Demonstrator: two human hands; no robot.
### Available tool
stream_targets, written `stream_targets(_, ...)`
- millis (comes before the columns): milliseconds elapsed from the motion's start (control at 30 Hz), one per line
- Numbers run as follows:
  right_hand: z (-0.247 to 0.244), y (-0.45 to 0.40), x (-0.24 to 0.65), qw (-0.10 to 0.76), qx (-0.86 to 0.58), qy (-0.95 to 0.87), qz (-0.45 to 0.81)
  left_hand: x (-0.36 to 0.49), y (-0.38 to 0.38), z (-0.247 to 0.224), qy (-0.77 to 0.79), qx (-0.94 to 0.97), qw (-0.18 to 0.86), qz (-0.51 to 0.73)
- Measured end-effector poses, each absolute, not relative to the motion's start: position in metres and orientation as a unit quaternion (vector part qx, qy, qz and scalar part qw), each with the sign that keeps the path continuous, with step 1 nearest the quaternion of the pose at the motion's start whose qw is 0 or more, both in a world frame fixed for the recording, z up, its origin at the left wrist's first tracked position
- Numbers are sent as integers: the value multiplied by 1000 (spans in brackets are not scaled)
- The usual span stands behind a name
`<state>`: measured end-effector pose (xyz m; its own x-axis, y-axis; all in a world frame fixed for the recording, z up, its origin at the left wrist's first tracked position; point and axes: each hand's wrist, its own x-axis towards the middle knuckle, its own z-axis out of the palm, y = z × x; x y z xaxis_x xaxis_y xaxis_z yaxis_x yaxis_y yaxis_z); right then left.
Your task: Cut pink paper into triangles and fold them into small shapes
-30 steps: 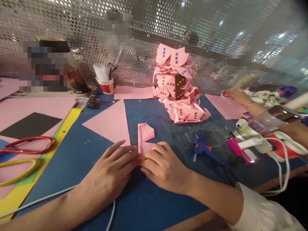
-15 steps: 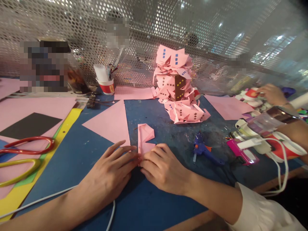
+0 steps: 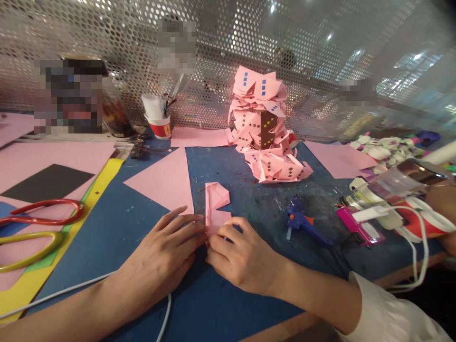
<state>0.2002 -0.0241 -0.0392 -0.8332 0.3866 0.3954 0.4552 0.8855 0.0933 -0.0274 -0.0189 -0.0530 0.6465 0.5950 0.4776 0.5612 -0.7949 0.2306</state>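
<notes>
A small folded pink paper piece (image 3: 218, 197) lies on the blue table (image 3: 142, 304), its lower end under my fingers. My left hand (image 3: 167, 249) presses its fingertips on the paper's left edge. On the lower right part, my right hand (image 3: 238, 256) has curled fingers gripping the paper. A pink paper triangle (image 3: 166, 180) lies just beyond my left hand. Farther back stands a stacked pink folded-paper model (image 3: 258, 123) with blue, brown and yellow squares. To the right of my right hand is a blue glue gun (image 3: 299, 221).
Red-handled scissors (image 3: 46, 219) and yellow-handled ones (image 3: 32, 237) lie left on coloured sheets. A paper cup with pens (image 3: 159, 126) stands behind. At right are a magenta device (image 3: 359, 225), a white cable (image 3: 423, 251), cups and another person's arm (image 3: 440, 204).
The other person's hand has drawn back from the pile at the right, and the red cup there is gone from view. My right fingers have lifted and bent slightly more.
</notes>
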Motion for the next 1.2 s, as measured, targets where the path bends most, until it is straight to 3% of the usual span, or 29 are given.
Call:
stream_targets(500,-40,-23,202,194,-270,-943,-32,-28,-18,-51,318,905,31,279)
stream_targets(1200,-34,-25,200,149,-239,-956,-83,-27,-17,-48,315,905,45,283)
